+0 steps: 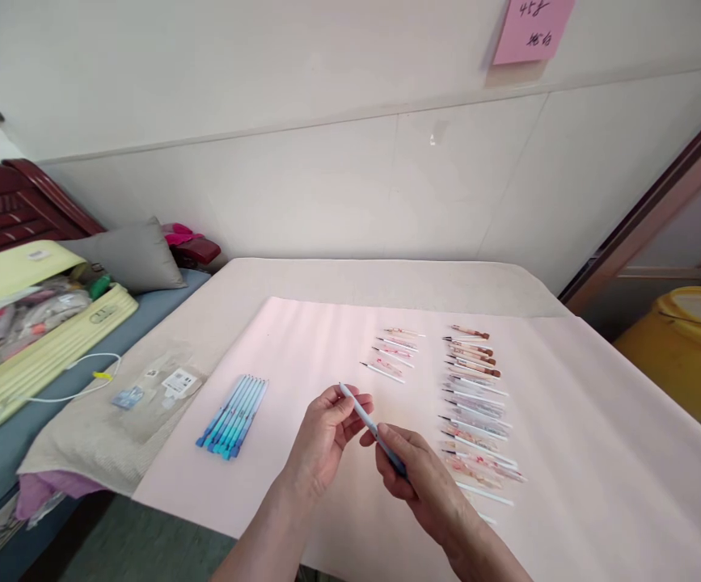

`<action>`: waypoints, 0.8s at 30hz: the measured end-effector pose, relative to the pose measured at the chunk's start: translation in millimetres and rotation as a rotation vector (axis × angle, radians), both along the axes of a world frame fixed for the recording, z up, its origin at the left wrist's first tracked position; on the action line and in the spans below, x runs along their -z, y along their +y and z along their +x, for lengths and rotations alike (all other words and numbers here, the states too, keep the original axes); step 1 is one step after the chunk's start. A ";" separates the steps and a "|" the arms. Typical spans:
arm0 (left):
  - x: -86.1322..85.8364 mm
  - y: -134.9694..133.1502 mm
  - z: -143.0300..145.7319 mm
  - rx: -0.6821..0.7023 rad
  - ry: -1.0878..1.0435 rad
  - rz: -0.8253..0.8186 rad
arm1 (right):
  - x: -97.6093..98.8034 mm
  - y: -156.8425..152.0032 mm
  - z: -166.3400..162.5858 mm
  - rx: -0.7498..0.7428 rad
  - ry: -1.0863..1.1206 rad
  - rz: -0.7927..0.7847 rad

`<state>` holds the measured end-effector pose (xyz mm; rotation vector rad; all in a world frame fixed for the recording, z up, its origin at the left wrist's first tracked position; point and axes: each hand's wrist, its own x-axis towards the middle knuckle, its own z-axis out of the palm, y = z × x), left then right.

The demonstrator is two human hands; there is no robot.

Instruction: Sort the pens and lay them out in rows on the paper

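Note:
A slim light-blue pen (362, 415) with a darker blue end is held slantwise over the table's front part. My left hand (324, 436) pinches it near its narrow tip with thumb and fingers. My right hand (414, 469) is closed around the darker end, partly hiding it. To the left lies a row of blue pens (234, 416), side by side with darker ends toward me. Right of my hands, a long column of pens (477, 404) has dark tips pointing left, some brown-ended, some clear or pink-patterned. Several similar pink-patterned pens (394, 349) lie farther back.
Pink sheeting (301, 339) covers much of the table. A clear plastic bag with a white label (179, 381) rests at the left. Beyond it are a yellow bag (52, 339) and a grey cushion (137, 255). A yellow barrel (659, 356) stands right; a wall (326, 194) rises behind.

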<state>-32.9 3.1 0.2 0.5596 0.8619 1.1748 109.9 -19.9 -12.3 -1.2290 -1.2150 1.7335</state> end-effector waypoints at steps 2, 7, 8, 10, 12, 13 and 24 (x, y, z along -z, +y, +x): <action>1.6 0.3 0.3 -0.031 0.040 0.000 | 1.8 -2.3 -2.3 0.010 -0.049 0.062; 8.2 0.9 0.5 -0.123 0.218 -0.094 | 17.7 -8.3 -9.1 0.157 -0.706 0.601; 8.3 0.8 0.6 -0.121 0.206 -0.099 | 19.6 -8.4 -9.4 0.166 -0.786 0.649; 6.7 0.6 0.8 -0.090 0.113 -0.087 | 20.0 -7.1 -8.3 0.156 -0.826 0.630; 4.2 0.6 0.7 -0.040 0.006 -0.064 | 17.0 -4.8 -5.8 0.126 -0.751 0.548; 3.3 0.8 0.4 -0.026 -0.009 -0.050 | 15.1 -4.0 -4.5 0.111 -0.709 0.525; 8.8 3.6 -3.2 -0.138 0.056 -0.074 | 14.9 -4.5 -3.1 0.089 -0.786 0.518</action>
